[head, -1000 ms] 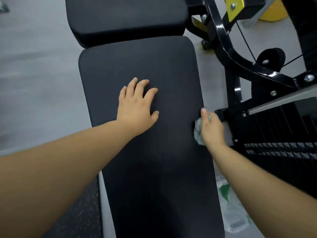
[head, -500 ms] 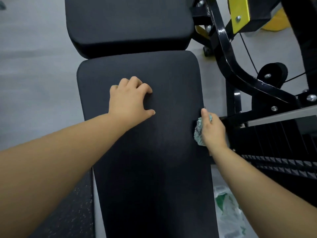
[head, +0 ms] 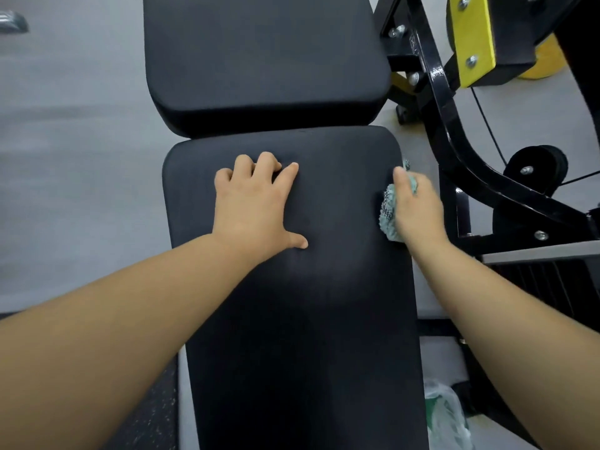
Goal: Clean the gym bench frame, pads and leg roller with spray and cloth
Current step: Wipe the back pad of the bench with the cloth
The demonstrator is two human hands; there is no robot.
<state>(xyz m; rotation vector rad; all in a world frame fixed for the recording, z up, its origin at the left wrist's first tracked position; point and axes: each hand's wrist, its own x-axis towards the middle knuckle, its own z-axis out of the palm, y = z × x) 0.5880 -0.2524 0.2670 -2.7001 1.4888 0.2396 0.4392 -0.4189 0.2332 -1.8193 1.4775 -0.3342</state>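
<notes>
My right grip (head: 418, 209) held the cloth (head: 389, 211) bunched against the right edge of the bench pad (head: 324, 319); my left grip (head: 253, 209) pressed the pad, empty. I feared the cloth might slip off that edge toward the machine frame (head: 454, 151).

1. The left hand (head: 256, 209) rests on the long pad (head: 292, 336) near its 12 o'clock end, fingertips bent, thumb spread.
2. At 3 o'clock from it, the right hand (head: 418, 209) grips a teal cloth (head: 389, 211) against the pad's edge.
3. A second pad (head: 259, 60) sits at 12 o'clock.
4. The black frame (head: 454, 151) stands at 2 o'clock, carrying a yellow plate (head: 470, 37).
5. A bag (head: 444, 417) lies on the floor (head: 65, 157) at 5 o'clock.
</notes>
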